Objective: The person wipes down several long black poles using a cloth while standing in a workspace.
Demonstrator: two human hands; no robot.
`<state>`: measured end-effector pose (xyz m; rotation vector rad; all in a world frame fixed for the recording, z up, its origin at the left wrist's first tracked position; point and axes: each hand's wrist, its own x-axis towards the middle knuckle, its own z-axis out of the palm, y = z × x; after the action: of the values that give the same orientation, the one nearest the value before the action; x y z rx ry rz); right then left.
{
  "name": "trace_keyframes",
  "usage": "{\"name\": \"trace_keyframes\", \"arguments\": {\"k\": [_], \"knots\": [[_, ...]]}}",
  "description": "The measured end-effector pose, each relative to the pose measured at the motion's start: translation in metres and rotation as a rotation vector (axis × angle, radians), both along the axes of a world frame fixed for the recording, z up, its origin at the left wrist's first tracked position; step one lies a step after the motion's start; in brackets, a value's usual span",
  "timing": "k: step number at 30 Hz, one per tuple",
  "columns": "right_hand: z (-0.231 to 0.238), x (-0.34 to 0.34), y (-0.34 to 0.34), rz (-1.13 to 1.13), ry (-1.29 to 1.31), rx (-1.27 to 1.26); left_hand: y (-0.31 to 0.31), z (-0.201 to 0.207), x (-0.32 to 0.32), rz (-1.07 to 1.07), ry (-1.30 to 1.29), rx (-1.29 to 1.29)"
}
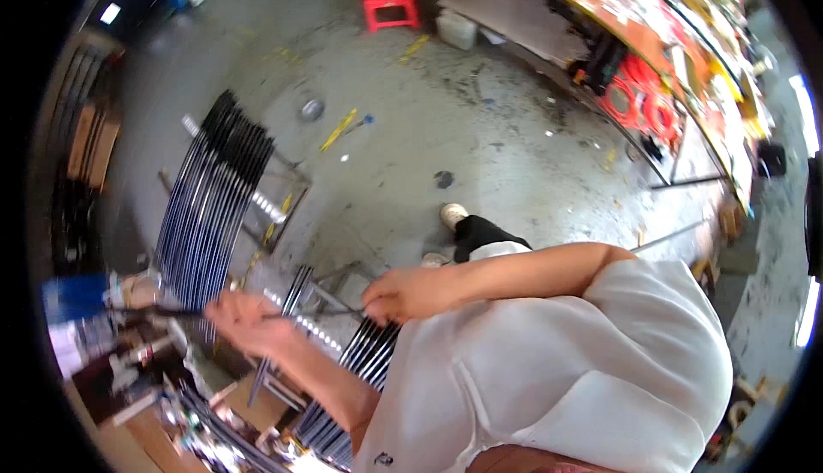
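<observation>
A thin dark rod (pixel 324 313) runs roughly level between my two hands. My left hand (pixel 247 320) is closed around it, and a darker, thicker stretch sticks out beyond toward the left. At the other end, the bent fingers of my right hand (pixel 396 296) pinch the rod close to my white shirt. Just past my left hand stands a row of long, dark, shiny rods (pixel 206 207), lined up side by side on a rack. Under my forearms lies a second group of rods (pixel 369 349), partly covered by my left arm and shirt.
A perforated metal rack bar (pixel 315 331) passes beneath the rod. On the left are a blue box (pixel 75 299) and cluttered shelving. A red stool (pixel 391 4) stands at the far side of the grey floor. A loaded worktable (pixel 617 23) fills the far right.
</observation>
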<state>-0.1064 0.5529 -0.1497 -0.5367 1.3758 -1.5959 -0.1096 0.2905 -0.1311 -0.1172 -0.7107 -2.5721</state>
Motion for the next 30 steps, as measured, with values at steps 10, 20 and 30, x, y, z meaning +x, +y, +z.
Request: {"name": "trace_keyframes", "arguments": {"k": [10,20,30], "knots": [[0.026,0.0,0.027,-0.078,0.211,0.384,-0.026,0.027,-0.023,0.029,-0.31,0.119],[-0.016,0.028,0.138,-0.031,0.584,0.694,-0.194,0.032,-0.019,0.264,-0.27,0.231],[0.038,0.013,0.027,0.044,0.042,0.481,-0.039,0.001,-0.026,-0.027,-0.038,0.449]]}}
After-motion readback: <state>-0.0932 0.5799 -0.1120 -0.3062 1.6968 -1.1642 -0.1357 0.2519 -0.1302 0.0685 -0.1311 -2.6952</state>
